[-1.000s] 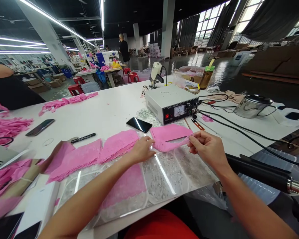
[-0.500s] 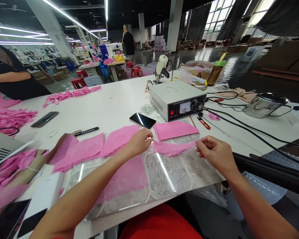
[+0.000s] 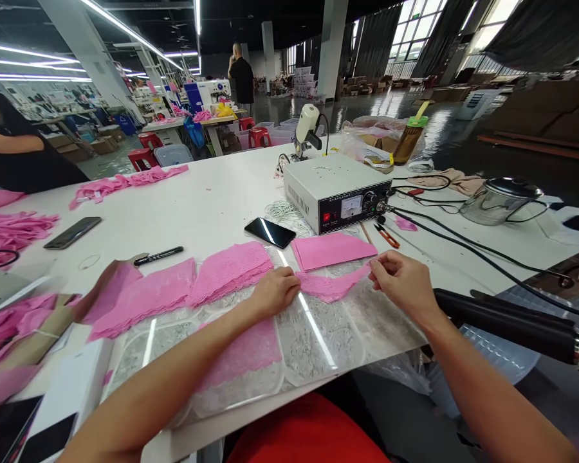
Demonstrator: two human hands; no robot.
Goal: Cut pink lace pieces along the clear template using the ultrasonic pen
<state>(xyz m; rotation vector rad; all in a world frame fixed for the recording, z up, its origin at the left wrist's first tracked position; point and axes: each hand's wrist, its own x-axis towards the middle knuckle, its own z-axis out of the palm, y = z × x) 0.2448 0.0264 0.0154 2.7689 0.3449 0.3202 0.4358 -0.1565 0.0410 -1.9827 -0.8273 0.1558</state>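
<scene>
A narrow pink fabric piece (image 3: 332,287) is stretched between my two hands above the clear plastic sheet (image 3: 313,341). My left hand (image 3: 276,290) is closed on its left end, and my right hand (image 3: 396,278) pinches its raised right end. Just behind the piece lies a flat pink stack (image 3: 332,251). Left of my left hand are a scalloped pink lace stack (image 3: 231,270) and another pink stack (image 3: 149,296). More pink fabric (image 3: 251,354) lies on the plastic beyond my left forearm, partly hidden by it.
A grey control box (image 3: 338,193) with cables stands behind the stacks, a black phone (image 3: 270,232) beside it. Orange snips (image 3: 386,236), a glass pot (image 3: 502,200) and a black-handled tool (image 3: 511,321) are at the right. A person (image 3: 19,141) stands at the left.
My left hand has come down and closed on the fabric's left end. The right end is held a little higher, and the whole view has shifted slightly.
</scene>
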